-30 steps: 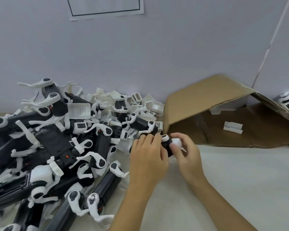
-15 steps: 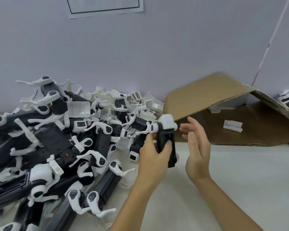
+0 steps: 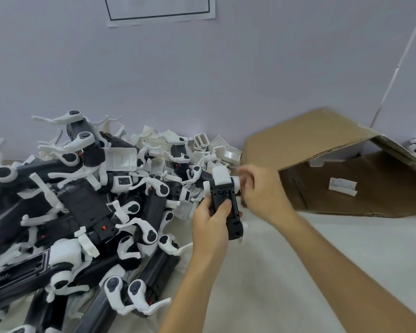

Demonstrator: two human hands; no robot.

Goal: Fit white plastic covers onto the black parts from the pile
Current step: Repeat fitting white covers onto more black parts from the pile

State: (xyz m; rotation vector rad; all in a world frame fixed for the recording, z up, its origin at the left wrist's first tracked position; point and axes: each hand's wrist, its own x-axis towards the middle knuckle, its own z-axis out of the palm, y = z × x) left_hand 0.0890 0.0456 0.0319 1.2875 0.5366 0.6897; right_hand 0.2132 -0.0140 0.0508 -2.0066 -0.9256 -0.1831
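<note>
A black part (image 3: 226, 207) is held upright in the left hand (image 3: 208, 223), whose fingers and thumb are curled round its lower body, above the tabletop (image 3: 322, 255) near the centre of the view. A white cover (image 3: 221, 176) is seated on the top end of that part. The right hand (image 3: 262, 193) is brought in from 3 o'clock, its fingertips at the part's upper right corner, where a white rounded piece projects; motion blur hides whether that piece is pinched or merely touched, so it cannot be told.

At 9 o'clock from the hands, a large pile (image 3: 77, 212) of black parts with white arms is heaped against the wall. Loose white covers (image 3: 216, 150) are gathered at the pile's far edge, at about 11 o'clock. An opened cardboard box (image 3: 322, 150) lies on its side at 2 o'clock, with a small white piece (image 3: 342, 186) inside.

The cover on the held part is judged to be on or nearly on, with perhaps a final press remaining. The greater share of the task is judged to be left, since many parts are seen in the pile.
</note>
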